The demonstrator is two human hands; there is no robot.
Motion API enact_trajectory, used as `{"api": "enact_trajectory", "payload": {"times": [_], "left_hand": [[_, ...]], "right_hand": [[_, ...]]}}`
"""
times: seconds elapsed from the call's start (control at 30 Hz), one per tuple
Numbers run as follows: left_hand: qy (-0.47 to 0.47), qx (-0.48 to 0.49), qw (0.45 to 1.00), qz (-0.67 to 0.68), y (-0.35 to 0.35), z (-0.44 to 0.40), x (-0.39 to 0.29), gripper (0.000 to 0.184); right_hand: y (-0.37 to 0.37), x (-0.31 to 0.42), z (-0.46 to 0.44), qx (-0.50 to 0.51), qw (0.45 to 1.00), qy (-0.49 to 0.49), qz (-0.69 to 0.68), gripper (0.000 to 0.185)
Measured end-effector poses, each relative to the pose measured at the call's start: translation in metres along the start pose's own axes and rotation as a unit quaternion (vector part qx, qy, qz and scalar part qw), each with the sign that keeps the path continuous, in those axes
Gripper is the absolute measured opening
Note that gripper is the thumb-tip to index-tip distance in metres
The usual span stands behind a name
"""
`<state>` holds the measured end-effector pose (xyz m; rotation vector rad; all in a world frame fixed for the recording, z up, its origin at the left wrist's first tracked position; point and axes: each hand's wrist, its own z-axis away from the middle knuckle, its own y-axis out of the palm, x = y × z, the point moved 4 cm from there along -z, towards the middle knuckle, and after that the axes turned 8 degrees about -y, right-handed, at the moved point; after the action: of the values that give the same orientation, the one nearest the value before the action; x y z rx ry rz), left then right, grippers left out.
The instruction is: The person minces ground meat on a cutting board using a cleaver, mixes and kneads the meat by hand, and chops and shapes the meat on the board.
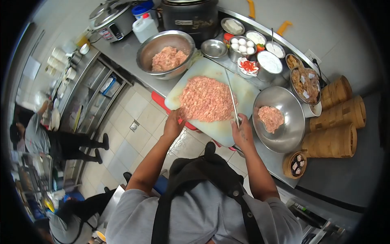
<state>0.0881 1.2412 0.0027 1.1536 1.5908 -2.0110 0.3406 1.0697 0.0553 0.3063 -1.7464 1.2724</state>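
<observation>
A broad mound of minced meat (207, 99) is spread over a pale cutting board (248, 83). My right hand (242, 128) is closed around the handle of a long knife (231, 91). Its blade points away from me along the right side of the meat. At the near left edge of the mound, my left hand (174, 123) rests with fingers apart and holds nothing. Some fingertips are hard to make out against the meat. Just right of the board, a steel bowl (292, 136) contains a smaller lump of minced meat (271, 118).
Another steel bowl (146, 61) of minced meat stands at the back left. Behind the board are a bowl of eggs (242, 45) and a container of white powder (269, 62). Bamboo steamers (329, 140) line the right side. A co-worker (38, 134) stands at the left shelves.
</observation>
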Motion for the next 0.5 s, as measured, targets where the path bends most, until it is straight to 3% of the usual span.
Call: {"api": "enact_trajectory", "payload": {"times": [0.03, 0.13, 0.27, 0.3, 0.4, 0.43, 0.5], "left_hand": [[-0.010, 0.028, 0.998, -0.049, 0.003, -0.004, 0.004, 0.054], [0.090, 0.033, 0.989, -0.115, -0.007, -0.018, 0.002, 0.054], [0.218, 0.004, 0.964, -0.150, -0.025, -0.032, -0.012, 0.073], [0.207, 0.051, 0.967, -0.142, -0.020, -0.041, 0.005, 0.090], [0.210, 0.111, 0.951, -0.196, -0.025, -0.060, 0.000, 0.099], [0.200, 0.151, 0.945, -0.208, -0.024, -0.071, 0.007, 0.107], [0.204, 0.188, 0.938, -0.209, -0.023, -0.083, 0.006, 0.107]], "right_hand": [[-0.006, -0.003, 0.007, 0.003, 1.000, -0.006, 0.009, 0.042], [-0.020, -0.003, 0.024, 0.007, 1.000, 0.003, -0.010, 0.040], [-0.034, 0.005, 0.044, 0.012, 0.998, 0.052, -0.030, 0.037], [-0.036, 0.008, 0.047, 0.016, 0.995, 0.097, -0.032, 0.035], [-0.023, -0.019, 0.061, -0.009, 0.989, 0.146, -0.021, 0.033], [-0.025, -0.006, 0.059, -0.018, 0.992, 0.121, -0.029, 0.033], [-0.014, 0.002, 0.069, -0.038, 0.982, 0.171, -0.073, 0.034]]}}
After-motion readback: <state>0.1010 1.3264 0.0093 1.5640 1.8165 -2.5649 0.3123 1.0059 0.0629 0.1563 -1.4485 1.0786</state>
